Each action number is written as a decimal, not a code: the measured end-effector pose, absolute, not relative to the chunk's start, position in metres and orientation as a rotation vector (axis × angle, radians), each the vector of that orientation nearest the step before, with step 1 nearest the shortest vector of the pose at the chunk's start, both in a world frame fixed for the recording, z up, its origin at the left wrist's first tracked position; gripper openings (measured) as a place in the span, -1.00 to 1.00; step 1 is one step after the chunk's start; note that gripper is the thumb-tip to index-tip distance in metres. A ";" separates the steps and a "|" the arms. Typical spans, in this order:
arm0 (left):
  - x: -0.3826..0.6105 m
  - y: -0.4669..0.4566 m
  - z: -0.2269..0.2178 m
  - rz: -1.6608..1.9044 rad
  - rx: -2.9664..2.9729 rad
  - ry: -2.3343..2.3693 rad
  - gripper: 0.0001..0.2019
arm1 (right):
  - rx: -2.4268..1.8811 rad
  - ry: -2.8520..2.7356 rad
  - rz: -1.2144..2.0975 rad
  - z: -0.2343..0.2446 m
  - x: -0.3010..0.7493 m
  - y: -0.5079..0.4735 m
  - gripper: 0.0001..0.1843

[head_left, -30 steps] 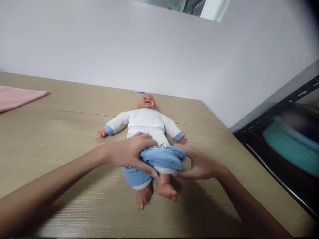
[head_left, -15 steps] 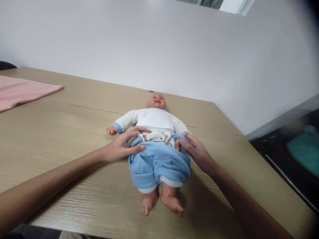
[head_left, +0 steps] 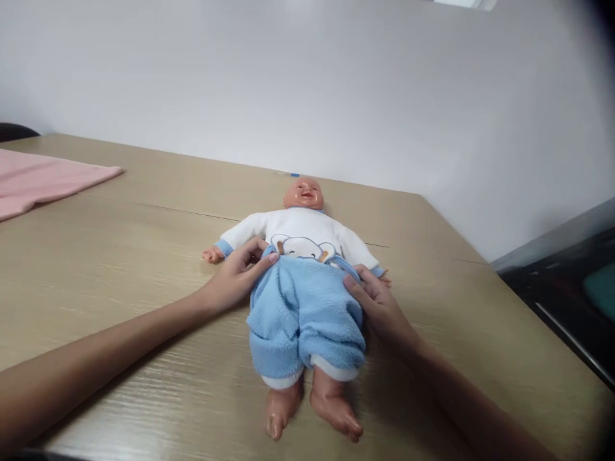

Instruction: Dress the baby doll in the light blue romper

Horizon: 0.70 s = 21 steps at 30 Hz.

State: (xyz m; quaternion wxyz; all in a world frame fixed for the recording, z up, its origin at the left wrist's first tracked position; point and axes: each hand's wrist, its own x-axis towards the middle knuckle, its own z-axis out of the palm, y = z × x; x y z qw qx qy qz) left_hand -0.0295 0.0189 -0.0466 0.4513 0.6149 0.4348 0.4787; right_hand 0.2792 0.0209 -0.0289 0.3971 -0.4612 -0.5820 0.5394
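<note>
A baby doll [head_left: 303, 194] lies on its back on the wooden table [head_left: 120, 256], head away from me, bare feet toward me. It wears a white top with blue cuffs and fluffy light-blue trousers [head_left: 305, 317] that reach up to its waist. My left hand [head_left: 236, 275] pinches the trousers' waistband at the doll's left-side hip in the picture. My right hand [head_left: 379, 301] grips the waistband on the other side, its fingers curled into the cloth.
A pink cloth [head_left: 43, 182] lies flat at the table's far left. A white wall stands close behind the doll's head. A dark shelf unit [head_left: 567, 294] with something teal in it runs along the right of the table.
Both hands have drawn the blue trousers up from the doll's thighs to its waist. The bunched cloth is now spread over the legs, and the camera has tilted slightly.
</note>
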 end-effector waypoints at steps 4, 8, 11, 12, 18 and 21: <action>-0.049 0.012 -0.049 1.098 1.711 1.130 -0.66 | -1.211 -1.485 1.418 -0.032 0.284 0.015 -0.54; -0.069 0.011 -0.043 0.868 1.919 0.938 -0.73 | -1.200 -1.302 1.544 -0.038 0.284 0.011 -0.50; -0.068 0.012 -0.043 0.848 1.811 0.869 -0.75 | -1.177 -1.103 1.667 -0.042 0.276 0.008 -0.36; -0.065 0.012 -0.045 0.876 1.719 0.884 -0.75 | -1.175 -1.057 1.691 -0.043 0.273 0.008 -0.33; -0.046 0.010 -0.060 1.076 1.031 0.961 -0.60 | -1.118 -1.015 1.685 -0.056 0.269 0.013 -0.42; -0.045 0.009 -0.056 1.086 1.024 0.972 -0.58 | -1.109 -1.110 1.590 -0.059 0.273 0.018 -0.53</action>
